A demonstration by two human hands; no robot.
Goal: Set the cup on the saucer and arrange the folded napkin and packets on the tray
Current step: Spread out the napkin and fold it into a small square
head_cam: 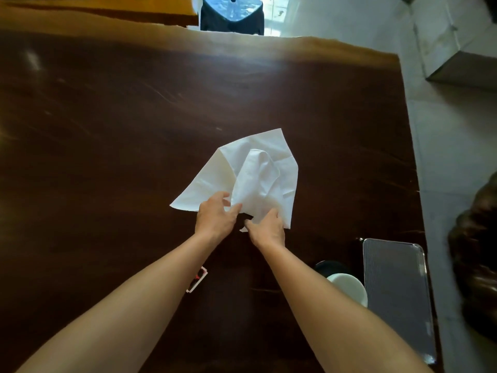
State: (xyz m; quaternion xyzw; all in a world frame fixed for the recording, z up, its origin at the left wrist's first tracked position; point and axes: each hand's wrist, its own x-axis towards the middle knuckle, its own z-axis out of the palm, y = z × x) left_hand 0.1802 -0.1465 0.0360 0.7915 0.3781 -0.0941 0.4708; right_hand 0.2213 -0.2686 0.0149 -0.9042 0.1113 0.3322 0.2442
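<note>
The napkin (242, 176) lies half-opened on the table (107, 117), just ahead of both hands, probably spread there so it can be folded flat. The left hand (215, 215) pinches its near edge with fingers curled; the right hand (267, 228) grips the near corner beside it. Both arms reach forward, nearly straight. The cup (349, 288) and empty tray (398, 292) wait behind the right hand, near its elbow; a packet (197, 281) lies behind the left.

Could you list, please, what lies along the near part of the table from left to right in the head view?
Packet → saucer → cup → tray. The saucer and cup overlap, the cup's centre lying slightly further right.
</note>
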